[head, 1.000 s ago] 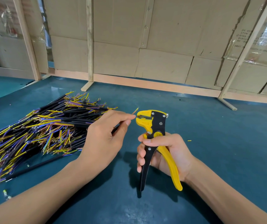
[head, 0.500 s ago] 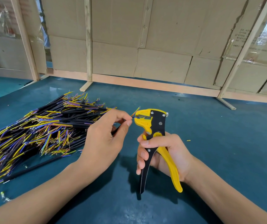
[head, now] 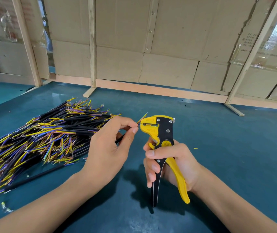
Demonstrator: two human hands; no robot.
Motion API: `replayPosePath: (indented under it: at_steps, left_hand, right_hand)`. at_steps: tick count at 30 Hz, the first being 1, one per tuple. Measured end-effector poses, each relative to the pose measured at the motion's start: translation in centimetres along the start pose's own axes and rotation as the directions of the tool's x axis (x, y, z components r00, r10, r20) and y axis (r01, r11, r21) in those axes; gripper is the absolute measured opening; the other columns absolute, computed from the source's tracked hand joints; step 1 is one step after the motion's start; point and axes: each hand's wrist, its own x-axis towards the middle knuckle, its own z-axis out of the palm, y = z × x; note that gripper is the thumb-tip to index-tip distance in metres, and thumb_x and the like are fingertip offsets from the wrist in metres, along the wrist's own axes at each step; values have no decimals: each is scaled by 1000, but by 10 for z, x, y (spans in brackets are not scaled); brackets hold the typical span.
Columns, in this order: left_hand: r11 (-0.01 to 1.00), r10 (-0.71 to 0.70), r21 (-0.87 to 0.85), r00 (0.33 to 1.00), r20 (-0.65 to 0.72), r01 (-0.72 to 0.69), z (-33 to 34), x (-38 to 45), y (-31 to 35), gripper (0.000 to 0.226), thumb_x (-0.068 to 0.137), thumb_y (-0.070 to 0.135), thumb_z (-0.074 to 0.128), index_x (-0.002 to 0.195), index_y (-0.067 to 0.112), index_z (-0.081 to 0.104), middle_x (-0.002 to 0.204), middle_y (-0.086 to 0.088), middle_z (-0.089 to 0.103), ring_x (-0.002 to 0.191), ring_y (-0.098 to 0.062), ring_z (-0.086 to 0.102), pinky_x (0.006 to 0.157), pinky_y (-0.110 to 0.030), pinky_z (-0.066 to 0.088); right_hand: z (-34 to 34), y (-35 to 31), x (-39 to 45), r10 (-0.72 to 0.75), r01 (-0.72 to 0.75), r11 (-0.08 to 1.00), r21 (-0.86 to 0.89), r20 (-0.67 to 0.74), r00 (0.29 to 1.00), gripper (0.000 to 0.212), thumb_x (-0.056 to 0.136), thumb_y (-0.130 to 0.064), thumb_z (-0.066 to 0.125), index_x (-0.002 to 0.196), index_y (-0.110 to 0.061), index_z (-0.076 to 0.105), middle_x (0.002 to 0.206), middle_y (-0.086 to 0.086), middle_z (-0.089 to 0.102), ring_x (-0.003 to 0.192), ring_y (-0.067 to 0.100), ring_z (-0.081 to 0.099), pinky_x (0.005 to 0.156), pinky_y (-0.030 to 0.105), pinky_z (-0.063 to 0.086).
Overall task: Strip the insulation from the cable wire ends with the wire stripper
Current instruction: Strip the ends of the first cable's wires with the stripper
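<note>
The right hand (head: 171, 163) grips the wire stripper (head: 163, 148) upright, handles not yet squeezed together, so its mouth faces the left hand (head: 110, 145), whose thumb and forefinger pinch a wire (head: 142, 117) into it, the cable pile (head: 42, 137) lying just beside.

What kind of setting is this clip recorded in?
Probably a makeshift workshop bench for cable work: a teal table holds a heap of cut cables, walled in by flattened cardboard on a bare wooden frame.
</note>
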Motion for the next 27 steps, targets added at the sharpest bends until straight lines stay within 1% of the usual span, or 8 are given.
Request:
replayPosePath:
  at_steps: [2,6,13,16,19,24,27]
  left_hand:
    - [1000,12,-6,1000,-3,-12,0,0,0,18,95,13,67,97,31,63,93,19,67,64,1,54,62,-6,36]
    - [999,9,-34,1000,-11,-10,0,0,0,23,96,15,66,98,38,60,93,18,66,62,-3,52,61,-7,36]
    - [999,13,-49,1000,-13,-14,1,1,0,19,97,15,65,105,32,65,97,19,68,72,0,58,65,-7,40]
    - [999,16,-46,1000,-11,-16,1,0,0,19,96,17,65,105,34,65,97,20,68,72,-2,58,65,-8,40]
    - [999,10,-46,1000,-6,-10,1,0,1,24,96,15,66,103,37,64,96,20,68,71,-4,58,65,-9,40]
    - [998,11,-60,1000,4,-10,0,0,2,22,96,13,66,104,33,65,94,21,67,69,5,56,62,-5,38]
    - [996,3,-86,1000,8,-2,1,0,2,22,96,15,66,105,35,65,96,20,68,72,3,58,63,-6,39]
  right_hand:
    - [0,0,0,-8,8,1000,-3,2,1000,14,74,-7,71,85,-5,64,52,13,51,47,30,57,56,40,55]
    - [1,-1,0,-16,16,1000,-11,-2,1000,14,73,-6,71,85,-5,64,54,14,51,48,30,57,57,41,55]
    - [1,-3,-1,-4,4,1000,3,9,1000,10,73,-6,70,82,-7,66,57,15,54,52,31,59,59,43,56]
    - [1,-3,-1,0,0,1000,1,15,1000,11,72,-7,71,81,-8,66,57,15,54,52,31,60,60,43,56]
    - [1,-3,-1,1,-1,1000,2,22,1000,11,73,-7,71,82,-8,65,56,14,55,52,31,60,60,43,56]
    - [1,-2,-1,-2,2,1000,-12,11,1000,14,72,-8,72,83,-6,64,53,13,53,49,30,58,57,42,55]
    - [2,-2,-1,-7,7,1000,-14,12,1000,15,72,-8,72,83,-5,63,52,13,51,47,29,57,55,40,55]
